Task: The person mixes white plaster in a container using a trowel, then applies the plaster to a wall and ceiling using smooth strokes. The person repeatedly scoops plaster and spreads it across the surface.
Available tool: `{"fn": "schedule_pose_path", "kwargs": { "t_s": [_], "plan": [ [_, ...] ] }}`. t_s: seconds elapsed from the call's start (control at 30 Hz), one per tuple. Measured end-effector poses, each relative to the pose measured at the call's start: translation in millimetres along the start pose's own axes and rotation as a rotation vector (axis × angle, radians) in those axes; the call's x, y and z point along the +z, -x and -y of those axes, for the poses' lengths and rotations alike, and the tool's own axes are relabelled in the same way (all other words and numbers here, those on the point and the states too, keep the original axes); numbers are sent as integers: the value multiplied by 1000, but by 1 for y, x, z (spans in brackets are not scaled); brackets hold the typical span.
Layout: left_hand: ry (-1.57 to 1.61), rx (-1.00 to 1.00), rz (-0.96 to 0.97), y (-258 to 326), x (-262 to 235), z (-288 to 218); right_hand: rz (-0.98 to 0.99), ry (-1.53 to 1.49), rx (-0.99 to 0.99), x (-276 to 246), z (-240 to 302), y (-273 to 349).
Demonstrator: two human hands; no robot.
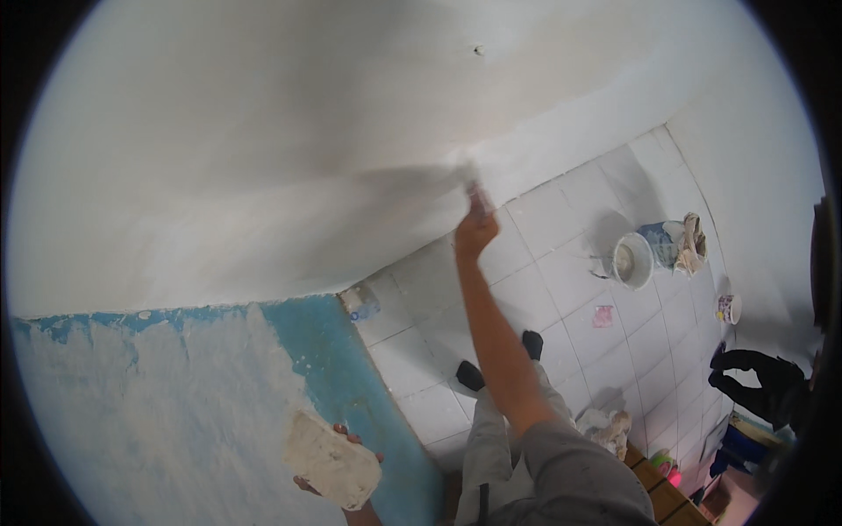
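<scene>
My right hand (476, 235) is closed round the brownish handle of a putty knife (474, 195), smeared by motion. Its pale blade end meets the white wall (368, 114) low down, a little above the tiled floor. At the lower left, my left hand (355, 436) grips a flat board with rounded corners (338, 465), coated in off-white putty. Fingers show along its upper and lower edges; the palm is hidden behind it. Beyond the board stands a blue wall (329, 342), largely covered in streaky white putty.
White tiles (561, 289) cover the floor, with my dark shoes (471, 375) on them. At right stand a white bucket (631, 261), a blue container (660, 244), crumpled paper or cloth (692, 245) and a small cup (729, 309). A pink packet (602, 316) lies on the tiles.
</scene>
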State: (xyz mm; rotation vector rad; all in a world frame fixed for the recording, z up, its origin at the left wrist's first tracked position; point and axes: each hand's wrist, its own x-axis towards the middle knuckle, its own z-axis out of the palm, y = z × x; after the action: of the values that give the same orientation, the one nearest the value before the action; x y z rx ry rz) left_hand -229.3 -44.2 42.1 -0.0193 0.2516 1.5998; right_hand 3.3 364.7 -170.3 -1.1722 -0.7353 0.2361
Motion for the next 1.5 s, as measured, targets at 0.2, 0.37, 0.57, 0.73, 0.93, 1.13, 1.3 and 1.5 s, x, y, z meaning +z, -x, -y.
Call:
{"fn": "schedule_pose_path", "kwargs": {
  "t_s": [0.2, 0.37, 0.57, 0.73, 0.93, 1.13, 1.3, 1.5],
  "plan": [
    [38, 9, -39, 8, 4, -2, -14, 243, 186, 16, 10, -34],
    [59, 41, -34, 7, 9, 8, 158, 319, 71, 45, 70, 74],
    [42, 90, -30, 10, 14, 11, 407, 173, 78, 31, 86, 116],
    [17, 127, 23, 22, 7, 11, 67, 322, 241, 25, 50, 53],
    [49, 209, -13, 34, 10, 11, 89, 328, 188, 70, 97, 100],
    [56, 275, 8, 51, 26, 2, 401, 148, 133, 67, 153, 173],
    [91, 321, 44, 73, 21, 0, 117, 133, 325, 87, 161, 116],
    [264, 487, 33, 80, -4, 10, 528, 141, 220, 76, 207, 149]
  ]
}}
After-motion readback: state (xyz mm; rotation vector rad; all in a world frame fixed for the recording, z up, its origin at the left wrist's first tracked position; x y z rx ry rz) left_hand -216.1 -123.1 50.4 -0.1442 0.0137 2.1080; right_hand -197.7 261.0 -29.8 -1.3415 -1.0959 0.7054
